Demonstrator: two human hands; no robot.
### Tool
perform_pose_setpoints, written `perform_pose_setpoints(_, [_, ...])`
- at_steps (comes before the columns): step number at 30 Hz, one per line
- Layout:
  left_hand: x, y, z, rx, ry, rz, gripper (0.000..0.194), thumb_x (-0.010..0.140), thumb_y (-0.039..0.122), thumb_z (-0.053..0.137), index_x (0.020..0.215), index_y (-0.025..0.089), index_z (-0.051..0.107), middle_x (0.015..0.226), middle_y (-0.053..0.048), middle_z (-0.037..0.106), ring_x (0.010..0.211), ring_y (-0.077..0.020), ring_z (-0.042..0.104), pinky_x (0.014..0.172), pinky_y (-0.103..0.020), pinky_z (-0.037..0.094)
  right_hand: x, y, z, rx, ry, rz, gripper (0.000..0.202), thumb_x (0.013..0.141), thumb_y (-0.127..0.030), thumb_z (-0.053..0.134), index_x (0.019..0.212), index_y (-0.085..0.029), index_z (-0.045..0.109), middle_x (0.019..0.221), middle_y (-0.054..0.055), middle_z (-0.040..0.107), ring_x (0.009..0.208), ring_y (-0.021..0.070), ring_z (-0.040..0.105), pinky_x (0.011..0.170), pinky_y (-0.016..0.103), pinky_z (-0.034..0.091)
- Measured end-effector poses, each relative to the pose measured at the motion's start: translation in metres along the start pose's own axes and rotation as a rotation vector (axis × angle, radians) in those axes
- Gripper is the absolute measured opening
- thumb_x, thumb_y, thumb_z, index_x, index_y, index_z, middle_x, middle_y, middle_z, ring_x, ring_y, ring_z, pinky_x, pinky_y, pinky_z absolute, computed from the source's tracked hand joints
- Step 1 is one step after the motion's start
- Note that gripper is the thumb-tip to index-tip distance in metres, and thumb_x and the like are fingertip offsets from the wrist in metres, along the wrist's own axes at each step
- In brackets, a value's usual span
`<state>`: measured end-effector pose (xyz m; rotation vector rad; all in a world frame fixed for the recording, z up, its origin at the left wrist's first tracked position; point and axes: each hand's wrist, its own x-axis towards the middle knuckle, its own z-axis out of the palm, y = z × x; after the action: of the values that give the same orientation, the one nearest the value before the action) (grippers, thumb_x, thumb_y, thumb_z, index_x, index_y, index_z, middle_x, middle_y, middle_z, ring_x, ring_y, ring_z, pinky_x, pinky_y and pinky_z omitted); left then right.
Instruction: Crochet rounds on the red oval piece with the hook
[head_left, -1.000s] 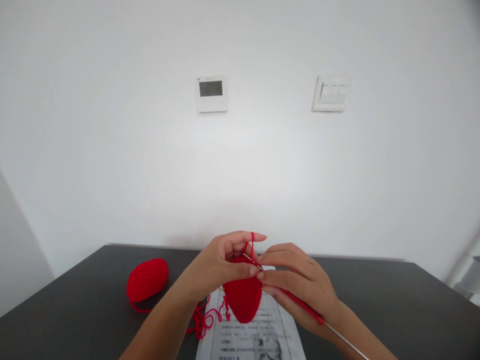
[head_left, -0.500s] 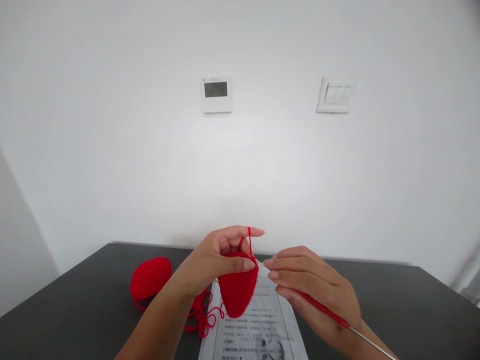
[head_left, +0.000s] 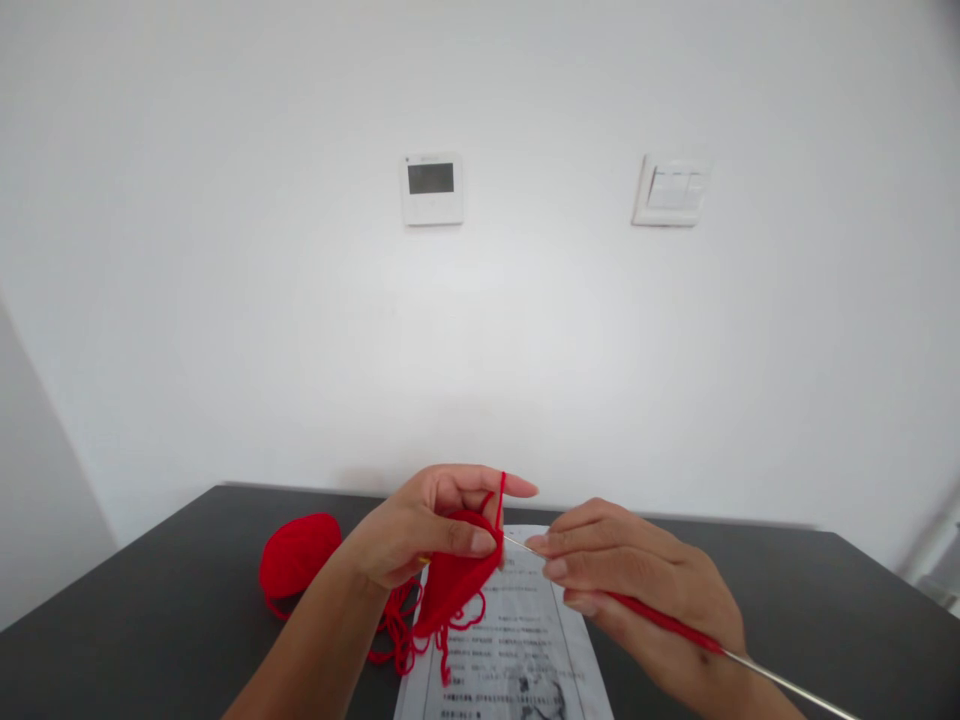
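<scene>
My left hand point(head_left: 427, 525) pinches a red crochet piece point(head_left: 454, 582) between thumb and fingers, with a strand of red yarn point(head_left: 502, 500) looped over its outstretched index finger. In my right hand point(head_left: 637, 580) is a crochet hook point(head_left: 660, 618), thin and metal with a red grip, held like a pen. The hook's tip meets the upper right edge of the piece beside my left thumb; the very end is hidden there. Loose yarn dangles below the piece.
A red yarn ball point(head_left: 300, 552) lies on the dark table point(head_left: 180, 610), left of my left forearm. Tangled yarn point(head_left: 397, 630) trails near a printed sheet point(head_left: 517, 650) under my hands. On the white wall are a thermostat point(head_left: 433, 190) and a switch panel point(head_left: 673, 192).
The crochet piece has tilted and shifted left, so its lower end now points down-left and loose yarn shows beneath. Both hands have dropped slightly, the right one moving a little rightward with the hook.
</scene>
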<state>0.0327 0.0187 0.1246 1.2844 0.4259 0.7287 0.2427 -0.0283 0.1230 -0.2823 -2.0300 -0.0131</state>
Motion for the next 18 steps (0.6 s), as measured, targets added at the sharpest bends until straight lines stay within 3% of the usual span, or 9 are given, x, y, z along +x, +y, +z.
perform_pose_setpoints(18, [0.0,0.0007,-0.0083,0.119,-0.056,-0.052,0.043,0.058,0.023,0.078,0.1,0.015,0.072,0.064,-0.001,0.058,0.051,-0.0091,0.047,0.05,-0.021,0.031,-0.0067,0.0055,0.001,0.313,-0.004,0.149,0.014,0.089,-0.019,0.057,0.096,-0.019,0.069,0.082,0.008,0.074,0.079,0.019,0.07,0.072,0.033,0.057])
